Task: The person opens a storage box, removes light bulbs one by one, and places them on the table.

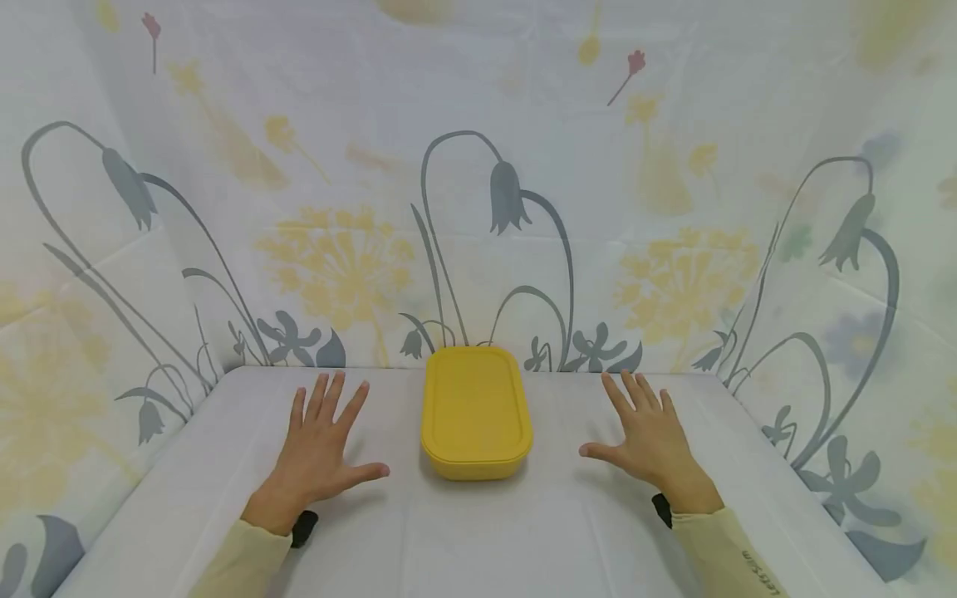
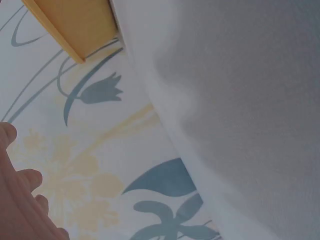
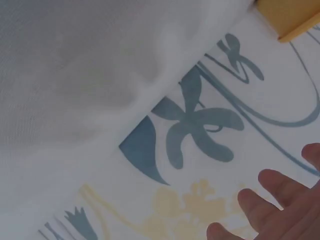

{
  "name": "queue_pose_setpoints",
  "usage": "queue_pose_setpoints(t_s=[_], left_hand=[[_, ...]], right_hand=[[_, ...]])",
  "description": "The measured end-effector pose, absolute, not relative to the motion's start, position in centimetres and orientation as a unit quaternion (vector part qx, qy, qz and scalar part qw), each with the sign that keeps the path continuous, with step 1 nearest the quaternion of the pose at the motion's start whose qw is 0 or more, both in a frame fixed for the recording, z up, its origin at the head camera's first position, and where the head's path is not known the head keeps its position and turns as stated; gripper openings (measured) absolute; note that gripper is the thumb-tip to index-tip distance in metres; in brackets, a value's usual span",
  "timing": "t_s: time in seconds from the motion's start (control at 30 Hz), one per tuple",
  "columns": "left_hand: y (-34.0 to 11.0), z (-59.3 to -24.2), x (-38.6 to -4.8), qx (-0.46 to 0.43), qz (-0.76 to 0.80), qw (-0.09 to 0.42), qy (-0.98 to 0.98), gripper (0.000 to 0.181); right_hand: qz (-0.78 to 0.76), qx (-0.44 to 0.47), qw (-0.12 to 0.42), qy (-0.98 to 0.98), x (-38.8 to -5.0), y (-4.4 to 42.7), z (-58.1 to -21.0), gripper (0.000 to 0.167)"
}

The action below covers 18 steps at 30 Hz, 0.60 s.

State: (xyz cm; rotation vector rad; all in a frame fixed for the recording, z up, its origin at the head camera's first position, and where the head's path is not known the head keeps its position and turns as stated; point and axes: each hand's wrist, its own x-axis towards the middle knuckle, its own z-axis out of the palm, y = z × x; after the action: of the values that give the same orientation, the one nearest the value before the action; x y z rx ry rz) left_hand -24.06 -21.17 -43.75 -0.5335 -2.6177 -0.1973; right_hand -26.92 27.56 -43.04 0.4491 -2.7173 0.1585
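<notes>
A yellow lidded container (image 1: 476,407), rectangular with rounded corners, sits in the middle of the white table with its lid on. To its left is my left hand (image 1: 317,453), fingers spread and straight, apart from the container and holding nothing. My right hand (image 1: 650,444) is on the other side, likewise spread and holding nothing. Both wrist views catch a corner of the container (image 2: 82,25) near the top edge. Fingertips of the left hand (image 2: 22,192) show at lower left there, and those of the right hand (image 3: 285,200) at lower right in the other. What the container holds is hidden.
White cloth covers the table (image 1: 463,548). Behind it and along both sides hangs a white curtain (image 1: 478,274) printed with grey bellflowers and yellow blossoms. The container stands close to the back edge, near the curtain. Dark bands circle both wrists under the light sleeves (image 1: 242,561).
</notes>
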Motion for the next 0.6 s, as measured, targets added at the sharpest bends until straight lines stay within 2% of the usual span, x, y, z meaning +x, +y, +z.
queue_pose_setpoints(t_s=[0.3,0.6], left_hand=[[-18.9,-43.3,-23.9,-0.213,-0.171,0.159,-0.949,0.119],[-16.7,-43.0,-24.3,-0.216,-0.246,0.109,-0.938,0.117]], right_hand=[[0.136,0.202,0.191,-0.951,-27.2,25.6,-43.2,0.113],[0.235,0.198,0.101,-0.946,-27.6,23.1,-43.2,0.106]])
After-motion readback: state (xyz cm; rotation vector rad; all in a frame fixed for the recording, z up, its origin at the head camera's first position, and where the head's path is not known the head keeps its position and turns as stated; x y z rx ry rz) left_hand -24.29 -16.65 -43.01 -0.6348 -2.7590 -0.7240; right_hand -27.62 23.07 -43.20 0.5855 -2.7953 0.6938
